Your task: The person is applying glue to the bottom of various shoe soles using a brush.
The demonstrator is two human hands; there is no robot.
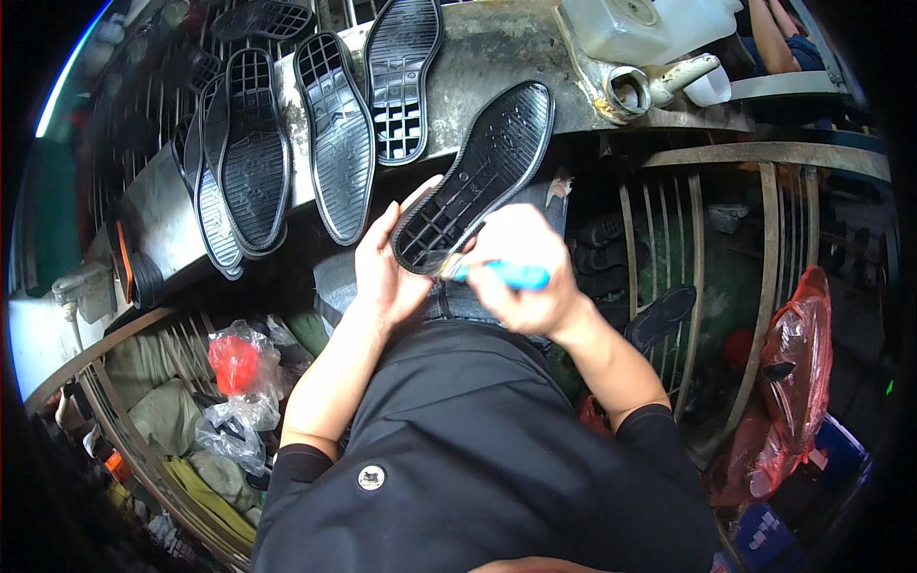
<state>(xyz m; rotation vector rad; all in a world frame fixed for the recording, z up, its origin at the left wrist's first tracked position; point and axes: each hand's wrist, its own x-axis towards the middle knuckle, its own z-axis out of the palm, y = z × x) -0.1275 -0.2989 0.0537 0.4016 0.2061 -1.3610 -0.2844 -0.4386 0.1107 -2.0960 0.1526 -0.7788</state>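
Observation:
A black shoe sole [475,179] is tilted in front of me, its open grid heel toward me and its ribbed toe pointing far right over the bench edge. My left hand [390,263] grips it by the left side of the heel. In my right hand [528,272] is a brush with a blue handle [516,275]; its pale bristles touch the heel rim. More black soles lie on the bench to the left: a single sole [336,143], another behind it [401,72], and an overlapping stack [251,153].
Across the far side runs a worn bench [516,48]. A stained metal pot [626,91] and a translucent plastic jug [611,29] stand at its right. Metal racks flank me; a red plastic bag [798,353] hangs right, and clear bags [239,430] lie left. Another person's arm [774,38] shows far right.

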